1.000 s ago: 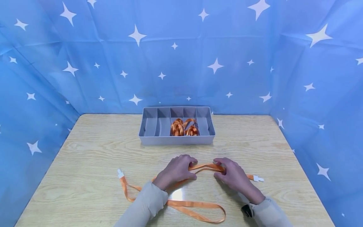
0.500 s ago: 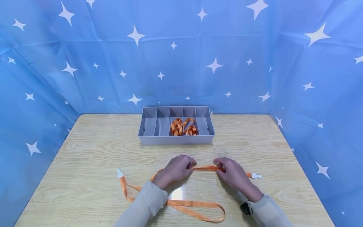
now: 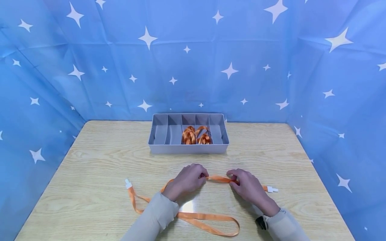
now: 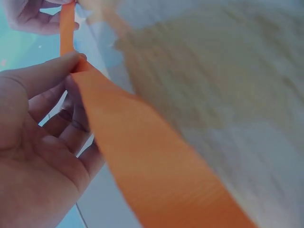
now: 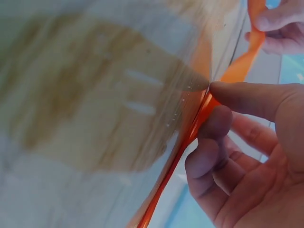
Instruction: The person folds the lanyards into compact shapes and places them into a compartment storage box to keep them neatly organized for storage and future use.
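Note:
An orange lanyard (image 3: 219, 179) stretches between my two hands, its strands lying together and slightly twisted. My left hand (image 3: 188, 179) pinches it between thumb and fingertips; the left wrist view shows the flat strap (image 4: 137, 137) running back from that pinch. On the other side, my right hand (image 3: 248, 186) pinches it with thumb and index finger, the other fingers curled below. A white plastic clip (image 3: 270, 189) at the lanyard's end sticks out to the right of that hand. More orange strap (image 3: 208, 217) lies on the table in front, with a loop at right, partly hidden by my left sleeve.
Behind my hands stands a grey divided box (image 3: 188, 149); two of its compartments hold coiled orange lanyards (image 3: 189, 135). Another white clip (image 3: 128, 183) lies at left on the wooden table (image 3: 99, 157). A blue star-patterned curtain (image 3: 193, 83) surrounds the table's back and sides.
The strands between my hands, spread apart a second ago, have come together into one narrow band. My left fingertips have closed onto it. The clip at right has shifted slightly left.

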{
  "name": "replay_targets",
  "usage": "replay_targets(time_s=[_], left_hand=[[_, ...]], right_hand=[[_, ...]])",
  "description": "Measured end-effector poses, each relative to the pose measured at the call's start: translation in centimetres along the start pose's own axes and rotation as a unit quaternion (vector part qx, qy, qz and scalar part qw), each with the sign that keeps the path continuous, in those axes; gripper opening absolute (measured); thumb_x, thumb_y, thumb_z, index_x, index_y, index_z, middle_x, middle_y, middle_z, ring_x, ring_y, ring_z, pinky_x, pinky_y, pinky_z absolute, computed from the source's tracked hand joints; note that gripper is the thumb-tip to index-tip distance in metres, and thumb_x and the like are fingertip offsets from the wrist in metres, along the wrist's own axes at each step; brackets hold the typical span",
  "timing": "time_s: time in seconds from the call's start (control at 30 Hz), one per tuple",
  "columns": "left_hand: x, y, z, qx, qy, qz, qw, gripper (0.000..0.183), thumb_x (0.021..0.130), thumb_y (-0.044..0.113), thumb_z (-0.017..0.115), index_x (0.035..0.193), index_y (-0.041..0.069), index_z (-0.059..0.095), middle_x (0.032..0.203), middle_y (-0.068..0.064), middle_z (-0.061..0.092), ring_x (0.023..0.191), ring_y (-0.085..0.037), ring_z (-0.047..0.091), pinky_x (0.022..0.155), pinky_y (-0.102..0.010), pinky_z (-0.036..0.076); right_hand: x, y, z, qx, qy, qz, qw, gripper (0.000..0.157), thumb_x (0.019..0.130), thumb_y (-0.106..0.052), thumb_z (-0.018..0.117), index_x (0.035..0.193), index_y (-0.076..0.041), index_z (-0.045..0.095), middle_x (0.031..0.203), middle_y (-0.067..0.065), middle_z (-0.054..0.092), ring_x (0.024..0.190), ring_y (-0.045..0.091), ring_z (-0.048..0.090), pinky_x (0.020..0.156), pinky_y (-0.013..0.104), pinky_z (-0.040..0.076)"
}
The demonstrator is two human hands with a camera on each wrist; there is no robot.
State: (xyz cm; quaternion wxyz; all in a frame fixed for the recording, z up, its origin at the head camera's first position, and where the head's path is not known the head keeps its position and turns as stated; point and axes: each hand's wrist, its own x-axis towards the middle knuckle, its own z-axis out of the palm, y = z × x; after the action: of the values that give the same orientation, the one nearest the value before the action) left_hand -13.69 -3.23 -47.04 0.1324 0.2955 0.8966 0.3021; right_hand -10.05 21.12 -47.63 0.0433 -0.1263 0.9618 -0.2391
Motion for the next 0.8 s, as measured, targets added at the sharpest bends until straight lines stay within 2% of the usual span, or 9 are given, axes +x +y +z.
replay_targets(time_s=[0.17, 0.37, 0.57, 0.7, 0.8], left_hand=[[0.1, 0.3, -0.6, -0.022, 0.003, -0.006, 0.9997, 0.014, 0.094, 0.01, 0.068, 0.102, 0.013, 0.079, 0.097, 0.006, 0.072, 0.083, -0.002, 0.06, 0.077, -0.023, 0.05], [0.2, 0.5, -1.1, -0.05, 0.001, -0.014, 0.9987, 0.015, 0.094, 0.011, 0.068, 0.104, 0.011, 0.078, 0.095, 0.007, 0.071, 0.079, -0.004, 0.057, 0.073, -0.022, 0.049], [0.2, 0.8, -1.5, -0.067, 0.012, -0.013, 0.9976, 0.014, 0.095, 0.013, 0.068, 0.104, 0.011, 0.078, 0.093, 0.007, 0.071, 0.075, -0.003, 0.057, 0.07, -0.02, 0.048], [0.3, 1.0, -1.7, -0.073, 0.017, -0.01, 0.9971, 0.014, 0.095, 0.014, 0.067, 0.105, 0.01, 0.078, 0.091, 0.009, 0.069, 0.074, -0.003, 0.057, 0.069, -0.02, 0.048], [0.3, 1.2, -1.7, -0.076, 0.02, -0.008, 0.9968, 0.014, 0.096, 0.014, 0.067, 0.105, 0.01, 0.077, 0.087, 0.01, 0.068, 0.073, -0.002, 0.056, 0.068, -0.02, 0.047]], right_hand=[[-0.1, -0.2, 0.2, -0.001, 0.007, -0.012, 1.0, 0.032, 0.081, -0.013, 0.082, 0.111, -0.011, 0.073, 0.088, -0.004, 0.064, 0.073, 0.009, 0.056, 0.063, 0.029, 0.048], [0.0, -0.8, 0.6, 0.009, 0.024, -0.021, 0.999, 0.042, 0.08, -0.02, 0.084, 0.118, -0.008, 0.071, 0.104, 0.004, 0.07, 0.086, 0.014, 0.065, 0.073, 0.038, 0.055], [0.1, -1.7, 0.7, 0.01, 0.071, -0.025, 0.997, 0.043, 0.081, -0.024, 0.083, 0.119, -0.007, 0.07, 0.106, 0.006, 0.073, 0.091, 0.021, 0.068, 0.077, 0.043, 0.056], [0.3, -2.2, 0.8, 0.005, 0.115, -0.046, 0.992, 0.038, 0.081, -0.022, 0.084, 0.113, -0.006, 0.073, 0.104, 0.009, 0.074, 0.075, 0.012, 0.065, 0.069, 0.034, 0.056], [0.5, -2.6, 0.9, 0.008, 0.137, -0.055, 0.989, 0.03, 0.082, -0.018, 0.083, 0.107, -0.005, 0.074, 0.099, 0.01, 0.075, 0.056, 0.002, 0.049, 0.054, 0.024, 0.047]])
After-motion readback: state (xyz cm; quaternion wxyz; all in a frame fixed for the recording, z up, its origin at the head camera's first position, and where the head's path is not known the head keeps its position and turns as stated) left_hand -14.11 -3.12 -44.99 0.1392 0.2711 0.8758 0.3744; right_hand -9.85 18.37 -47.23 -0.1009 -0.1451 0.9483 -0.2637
